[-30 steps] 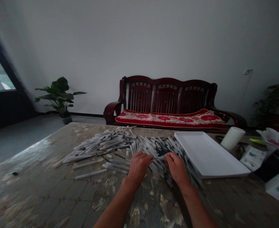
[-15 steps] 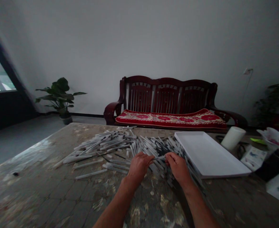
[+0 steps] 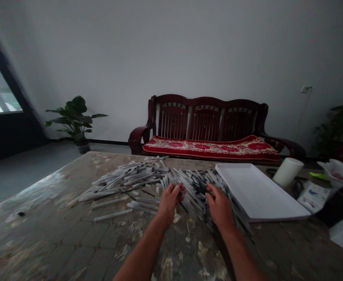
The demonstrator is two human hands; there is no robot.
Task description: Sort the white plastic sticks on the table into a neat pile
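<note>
My left hand (image 3: pixel 169 203) is closed, thumb pressed to the fingers, in front of the middle of a heap of slim, pale sticks that look like pen barrels (image 3: pixel 144 171). What it grips is too small and blurred to make out. To its right, my right hand (image 3: pixel 220 207) has curved fingers and a gap at the thumb, beside dark, narrow pieces (image 3: pixel 200 186) within the heap. Nothing shows between those fingers. A few pale sticks (image 3: pixel 113 215) lie apart on the left.
A shallow white tray (image 3: pixel 265 193) stands right of the heap on the patterned tabletop (image 3: pixel 80 234). Beyond it are a white roll (image 3: pixel 288 172) and a small box (image 3: pixel 313 196). A wooden bench (image 3: pixel 203 121) is behind the table, and a potted plant (image 3: pixel 76 117) stands far left.
Both hands were together at a pale stick half a second ago. Now they are apart, and the stick no longer spans between them. The right hand's fingers have loosened.
</note>
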